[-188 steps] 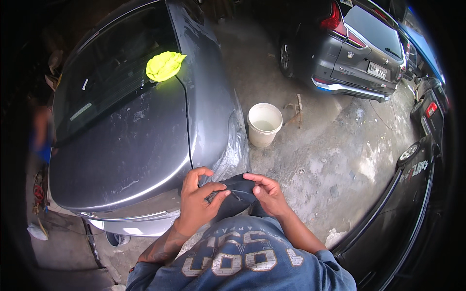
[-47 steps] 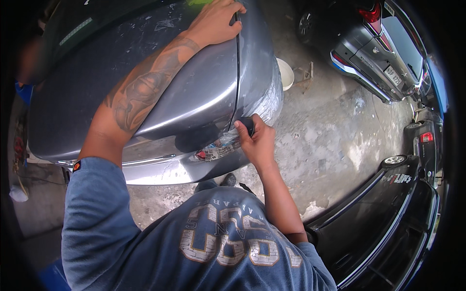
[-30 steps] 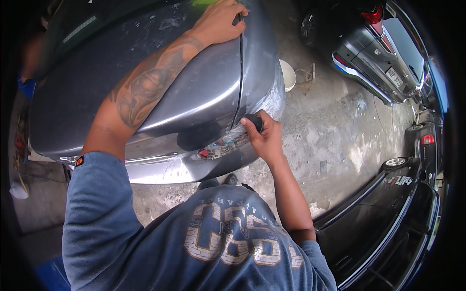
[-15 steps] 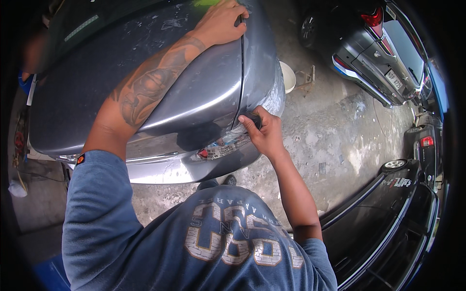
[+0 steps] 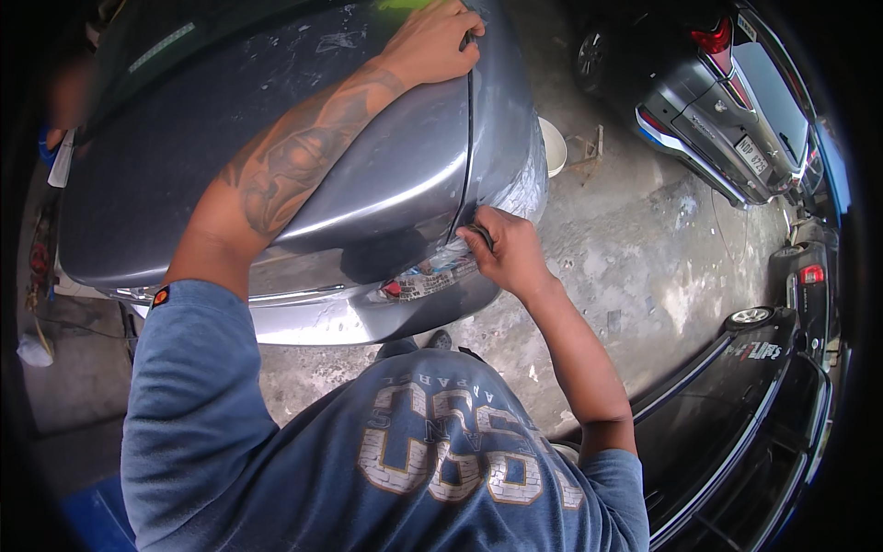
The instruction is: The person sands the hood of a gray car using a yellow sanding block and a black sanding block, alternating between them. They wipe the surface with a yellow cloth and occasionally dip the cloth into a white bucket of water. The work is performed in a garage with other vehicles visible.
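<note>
A grey car's trunk lid (image 5: 386, 179) fills the space before me. My left hand (image 5: 437, 41) is at the far end of the dark seam (image 5: 468, 147) along the lid's right edge, fingers curled around a small dark piece I cannot make out. At the seam's near corner my right hand (image 5: 513, 250) is closed, pinching a small rounded black object (image 5: 483, 236) whose kind is partly hidden by the fingers. Below it, newspaper (image 5: 428, 281) covers the tail-light area. Shiny wrinkled masking (image 5: 524, 189) lies over the rear quarter beside my right hand.
A white bucket (image 5: 554, 147) stands on the stained concrete floor (image 5: 607, 248) beyond the car's corner. A dark grey vehicle (image 5: 704, 120) is parked at the upper right, a black car (image 5: 727, 405) at the lower right. A blurred person (image 5: 69, 97) is at the far left.
My right hand has turned slightly and its fingers have closed further over the black object, which shows less now. My left hand keeps its place at the seam; the whole view has shifted slightly.
</note>
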A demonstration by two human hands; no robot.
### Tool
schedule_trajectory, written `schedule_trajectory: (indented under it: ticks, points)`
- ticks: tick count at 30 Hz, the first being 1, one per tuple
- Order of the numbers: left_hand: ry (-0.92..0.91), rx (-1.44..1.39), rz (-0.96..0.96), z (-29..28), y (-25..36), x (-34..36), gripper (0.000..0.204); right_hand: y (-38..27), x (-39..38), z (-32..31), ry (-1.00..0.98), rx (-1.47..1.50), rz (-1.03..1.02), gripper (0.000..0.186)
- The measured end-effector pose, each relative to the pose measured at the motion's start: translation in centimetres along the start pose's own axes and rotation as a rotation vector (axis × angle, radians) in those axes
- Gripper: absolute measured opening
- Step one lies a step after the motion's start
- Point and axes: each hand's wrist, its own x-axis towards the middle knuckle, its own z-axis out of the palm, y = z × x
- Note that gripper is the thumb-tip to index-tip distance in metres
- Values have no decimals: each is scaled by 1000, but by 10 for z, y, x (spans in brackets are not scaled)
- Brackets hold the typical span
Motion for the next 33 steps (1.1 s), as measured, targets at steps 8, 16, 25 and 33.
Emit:
schedule_trajectory:
  ticks: [8,16,25,33]
  points:
    - [21,8,24,-5,2,0,23,18,12,-13,76,6,-267,19]
    - [1,12,4,-1,-2,-4,25,14,12,-3,181,38,-331,21]
    - [-3,8,0,-3,0,-1,24,21,3,2,69,-54,-333,36]
    - [25,-21,17,0,-4,-1,23,15,5,-4,-28,-117,-408,32]
